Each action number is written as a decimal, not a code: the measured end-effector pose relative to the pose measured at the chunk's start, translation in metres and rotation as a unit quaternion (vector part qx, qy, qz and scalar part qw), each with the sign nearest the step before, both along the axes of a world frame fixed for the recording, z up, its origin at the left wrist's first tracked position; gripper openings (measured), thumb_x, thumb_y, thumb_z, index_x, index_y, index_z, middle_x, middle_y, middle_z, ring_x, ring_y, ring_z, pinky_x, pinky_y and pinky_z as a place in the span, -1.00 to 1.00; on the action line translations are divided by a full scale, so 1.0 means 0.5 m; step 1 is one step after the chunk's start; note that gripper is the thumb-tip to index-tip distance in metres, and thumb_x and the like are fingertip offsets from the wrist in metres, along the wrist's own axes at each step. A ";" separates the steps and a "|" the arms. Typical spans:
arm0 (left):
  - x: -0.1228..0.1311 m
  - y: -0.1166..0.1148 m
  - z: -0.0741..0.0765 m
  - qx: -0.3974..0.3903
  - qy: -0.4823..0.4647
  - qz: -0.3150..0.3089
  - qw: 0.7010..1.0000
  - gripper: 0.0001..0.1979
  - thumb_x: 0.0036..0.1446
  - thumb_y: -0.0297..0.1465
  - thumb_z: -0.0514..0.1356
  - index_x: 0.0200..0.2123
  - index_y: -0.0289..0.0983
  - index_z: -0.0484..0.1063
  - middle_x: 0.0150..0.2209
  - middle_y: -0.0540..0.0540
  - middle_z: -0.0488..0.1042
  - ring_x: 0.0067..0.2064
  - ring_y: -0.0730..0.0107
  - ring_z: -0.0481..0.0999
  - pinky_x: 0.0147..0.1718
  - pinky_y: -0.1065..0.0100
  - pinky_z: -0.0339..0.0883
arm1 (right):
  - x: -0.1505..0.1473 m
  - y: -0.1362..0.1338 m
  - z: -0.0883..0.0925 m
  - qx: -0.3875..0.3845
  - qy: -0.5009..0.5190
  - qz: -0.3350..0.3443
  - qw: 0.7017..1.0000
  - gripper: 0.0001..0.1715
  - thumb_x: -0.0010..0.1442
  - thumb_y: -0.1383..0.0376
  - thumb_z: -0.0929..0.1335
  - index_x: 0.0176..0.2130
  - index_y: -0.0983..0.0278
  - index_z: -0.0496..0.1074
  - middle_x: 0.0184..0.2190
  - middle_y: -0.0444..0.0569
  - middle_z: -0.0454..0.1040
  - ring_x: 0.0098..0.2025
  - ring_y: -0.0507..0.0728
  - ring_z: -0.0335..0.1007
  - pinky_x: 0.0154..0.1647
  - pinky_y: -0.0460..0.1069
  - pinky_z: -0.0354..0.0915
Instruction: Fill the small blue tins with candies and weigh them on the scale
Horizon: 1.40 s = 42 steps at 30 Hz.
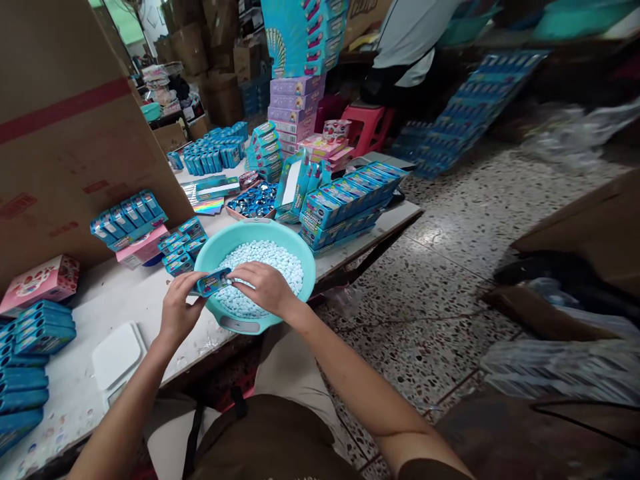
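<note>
The left hand (181, 307) grips a small blue printed cardboard carton (213, 283) over the near-left side of a round turquoise plastic basin (306, 252) of small white pellets (273, 259), while the right hand (263, 287) has its fingertips at the carton's end, though whether they pinch a pellet I cannot tell. Beyond the basin, blue printed display boxes (345, 200) stand on the white tabletop (80, 353), with stacked purple cardboard boxes (293, 110) and a red plastic stool (367, 127) farther back.

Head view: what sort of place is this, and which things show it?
Probably a small packing workshop, judging by the basin of white pellets, the blue boxes in rows on the table, and the large carton at the picture's left.
</note>
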<state>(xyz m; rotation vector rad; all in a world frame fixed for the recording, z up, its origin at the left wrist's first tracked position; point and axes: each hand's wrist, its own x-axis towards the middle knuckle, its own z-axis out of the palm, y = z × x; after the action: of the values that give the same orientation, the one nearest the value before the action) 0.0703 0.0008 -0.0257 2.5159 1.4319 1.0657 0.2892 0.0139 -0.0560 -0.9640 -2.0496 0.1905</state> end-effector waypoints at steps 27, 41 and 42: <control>-0.257 -0.179 -0.077 -0.100 -0.427 0.283 0.853 -0.50 -0.21 -0.24 0.39 -0.17 -0.25 0.34 -0.27 -0.04 0.49 -0.24 0.33 0.51 -0.20 0.30 0.42 | -0.008 -0.069 -0.029 -0.282 -0.032 -0.149 0.947 -0.54 0.14 0.03 0.29 -0.06 0.21 0.44 -0.25 -0.03 0.56 -0.31 0.13 0.48 -0.36 -0.03 0.26; -0.441 -0.235 -0.196 -0.097 -0.407 0.356 0.836 -0.47 -0.25 -0.22 0.39 -0.17 -0.27 0.36 -0.25 -0.05 0.45 -0.19 0.33 0.47 -0.12 0.28 0.36 | -0.032 -0.110 -0.084 -0.287 -0.122 -0.168 0.935 -0.56 0.10 -0.02 0.25 -0.27 0.19 0.54 -0.42 -0.01 0.56 -0.40 0.16 0.46 -0.46 -0.03 0.21; -0.442 -0.234 -0.201 -0.098 -0.406 0.358 0.835 -0.47 -0.23 -0.21 0.38 -0.16 -0.27 0.36 -0.23 -0.06 0.45 -0.17 0.32 0.47 -0.11 0.28 0.36 | -0.032 -0.110 -0.085 -0.288 -0.127 -0.170 0.934 -0.56 0.10 -0.02 0.25 -0.28 0.19 0.54 -0.42 -0.01 0.56 -0.41 0.16 0.46 -0.47 -0.03 0.21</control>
<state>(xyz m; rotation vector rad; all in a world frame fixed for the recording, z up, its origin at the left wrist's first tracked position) -0.1507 -0.1163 -0.1263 1.0569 1.9939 1.6607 0.2730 -0.0408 -0.0987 -1.7678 -2.0494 0.5221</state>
